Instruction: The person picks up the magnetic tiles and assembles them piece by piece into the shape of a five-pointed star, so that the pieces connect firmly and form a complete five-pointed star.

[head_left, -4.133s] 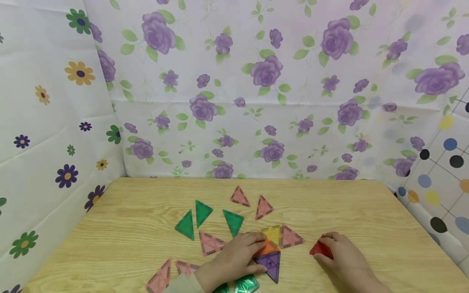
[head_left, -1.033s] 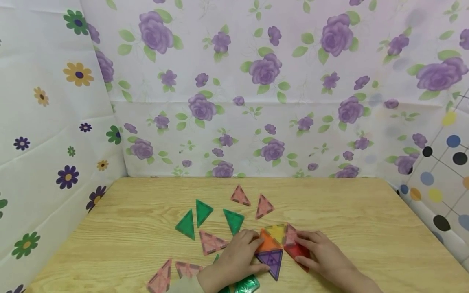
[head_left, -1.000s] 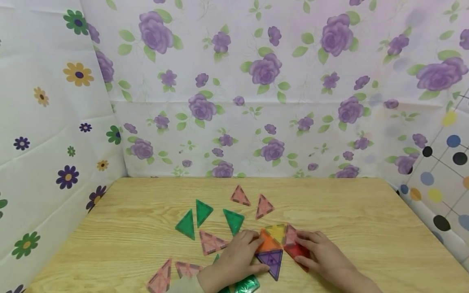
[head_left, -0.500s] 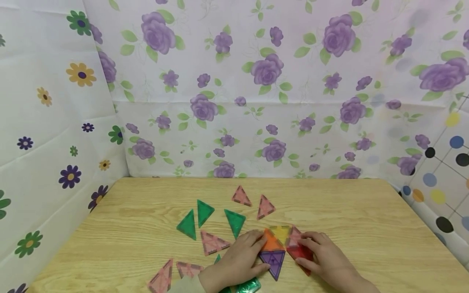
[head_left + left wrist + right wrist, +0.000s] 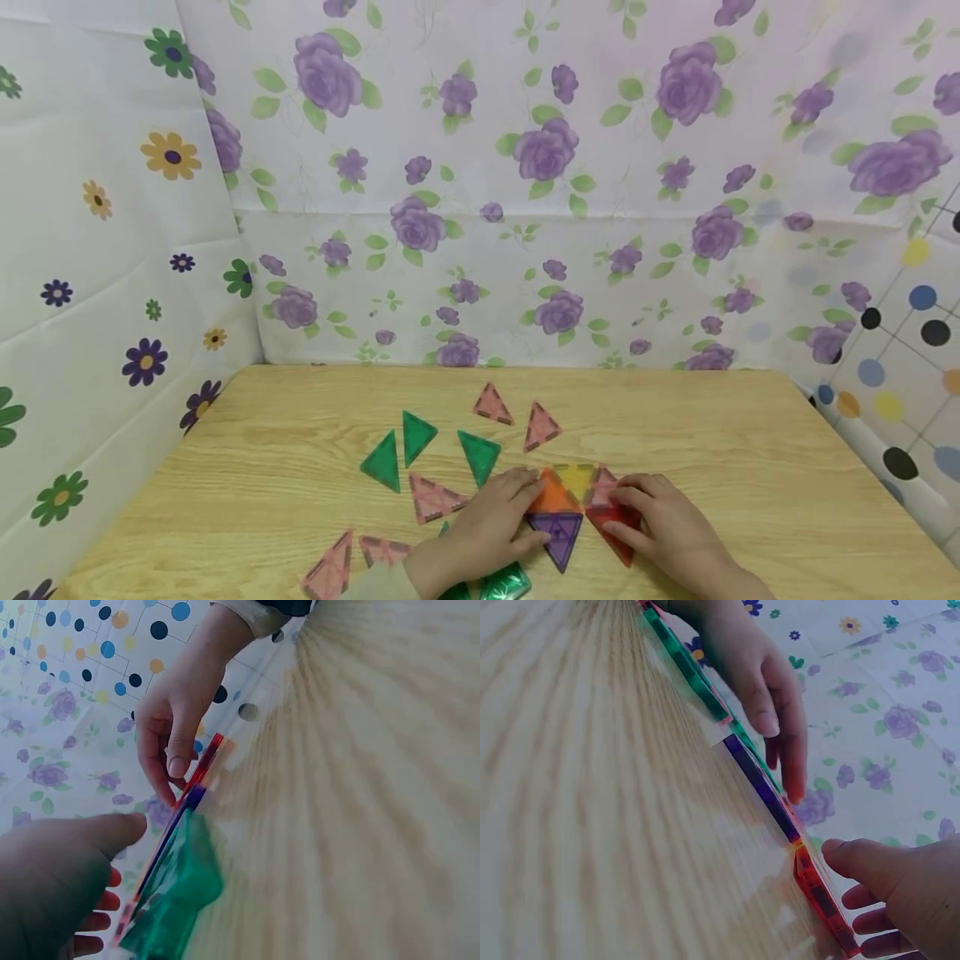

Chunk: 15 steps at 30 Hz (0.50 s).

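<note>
A flat cluster of triangle tiles lies at the table's front middle: orange (image 5: 553, 497), yellow (image 5: 577, 479), pink (image 5: 602, 492) and purple (image 5: 561, 533). My left hand (image 5: 491, 521) rests on it, fingers stretched onto the orange tile and thumb by the purple one. A red triangle (image 5: 609, 527) lies against the purple tile's right side. My right hand (image 5: 667, 525) grips it, fingers on top and thumb at its near edge. The right wrist view shows the purple edge (image 5: 761, 787) meeting the red edge (image 5: 817, 896). The left wrist view shows the right thumb (image 5: 176, 761) on the red tile.
Loose green triangles (image 5: 416, 433) and pink triangles (image 5: 491, 404) lie behind and left of the cluster. More pink ones (image 5: 330, 567) and shiny green ones (image 5: 502, 583) sit near the front edge. Flowered cloth walls close in the wooden table (image 5: 750, 450) on three sides.
About four seconds ago my right hand held the red triangle apart at the right; it now lies against the cluster. Over the last second both hands have barely moved.
</note>
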### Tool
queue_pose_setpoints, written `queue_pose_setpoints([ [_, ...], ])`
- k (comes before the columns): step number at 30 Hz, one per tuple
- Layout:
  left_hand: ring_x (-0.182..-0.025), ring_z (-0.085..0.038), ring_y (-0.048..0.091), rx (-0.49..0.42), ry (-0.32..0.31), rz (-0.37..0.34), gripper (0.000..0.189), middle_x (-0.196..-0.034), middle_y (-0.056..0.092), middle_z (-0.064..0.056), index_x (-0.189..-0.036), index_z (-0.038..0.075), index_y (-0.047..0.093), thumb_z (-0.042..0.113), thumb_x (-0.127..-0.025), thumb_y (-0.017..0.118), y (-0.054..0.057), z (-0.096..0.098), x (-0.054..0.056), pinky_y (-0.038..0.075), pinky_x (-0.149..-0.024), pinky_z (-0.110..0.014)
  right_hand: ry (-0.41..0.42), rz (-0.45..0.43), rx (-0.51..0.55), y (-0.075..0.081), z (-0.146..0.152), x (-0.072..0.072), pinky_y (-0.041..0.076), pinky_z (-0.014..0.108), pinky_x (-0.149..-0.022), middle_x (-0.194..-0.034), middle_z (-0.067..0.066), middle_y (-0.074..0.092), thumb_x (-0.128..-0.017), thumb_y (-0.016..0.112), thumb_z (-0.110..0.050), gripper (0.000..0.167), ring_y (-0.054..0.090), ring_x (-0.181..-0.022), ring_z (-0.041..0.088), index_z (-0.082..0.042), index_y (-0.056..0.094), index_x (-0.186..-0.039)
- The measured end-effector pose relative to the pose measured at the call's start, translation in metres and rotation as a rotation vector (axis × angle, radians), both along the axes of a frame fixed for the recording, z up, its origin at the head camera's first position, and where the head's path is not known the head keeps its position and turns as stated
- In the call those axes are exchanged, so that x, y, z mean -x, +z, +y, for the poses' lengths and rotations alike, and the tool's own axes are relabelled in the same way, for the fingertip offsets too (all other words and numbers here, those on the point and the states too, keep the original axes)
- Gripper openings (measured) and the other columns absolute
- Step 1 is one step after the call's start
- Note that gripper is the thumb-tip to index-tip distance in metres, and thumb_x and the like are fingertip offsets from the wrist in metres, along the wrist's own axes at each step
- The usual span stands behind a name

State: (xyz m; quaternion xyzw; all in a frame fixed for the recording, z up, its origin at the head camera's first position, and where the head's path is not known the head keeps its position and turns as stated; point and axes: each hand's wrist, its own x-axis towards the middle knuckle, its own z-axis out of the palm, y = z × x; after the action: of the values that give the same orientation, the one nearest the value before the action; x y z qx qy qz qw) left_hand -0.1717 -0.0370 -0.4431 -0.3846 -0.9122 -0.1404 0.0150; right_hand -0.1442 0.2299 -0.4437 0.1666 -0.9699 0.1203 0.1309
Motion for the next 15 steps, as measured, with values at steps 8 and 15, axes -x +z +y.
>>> queue_pose_setpoints([
  [8,-0.131,-0.025,0.047,-0.007,0.063,0.057,0.059,-0.140,0.052,-0.008,-0.138,0.010,0.052,0.045,-0.092,0.061,0.022,-0.011,0.009,0.041,-0.108,-0.043,0.084,0.009,0.015,0.007,-0.007,0.000,0.054,0.040,-0.086,-0.114,-0.002,0.065,-0.086,0.067,-0.047,0.039,0.061,-0.104,0.020,-0.019,0.071,-0.112],
  [15,-0.127,-0.027,0.050,-0.065,0.113,0.090,0.056,-0.136,0.054,-0.010,-0.132,0.009,0.058,0.039,-0.086,0.070,0.029,-0.027,0.018,0.043,-0.105,-0.045,0.125,0.093,0.046,0.015,-0.016,0.003,0.053,0.040,-0.089,-0.116,-0.001,0.064,-0.085,0.071,-0.037,0.031,0.061,-0.105,0.019,-0.018,0.072,-0.108],
])
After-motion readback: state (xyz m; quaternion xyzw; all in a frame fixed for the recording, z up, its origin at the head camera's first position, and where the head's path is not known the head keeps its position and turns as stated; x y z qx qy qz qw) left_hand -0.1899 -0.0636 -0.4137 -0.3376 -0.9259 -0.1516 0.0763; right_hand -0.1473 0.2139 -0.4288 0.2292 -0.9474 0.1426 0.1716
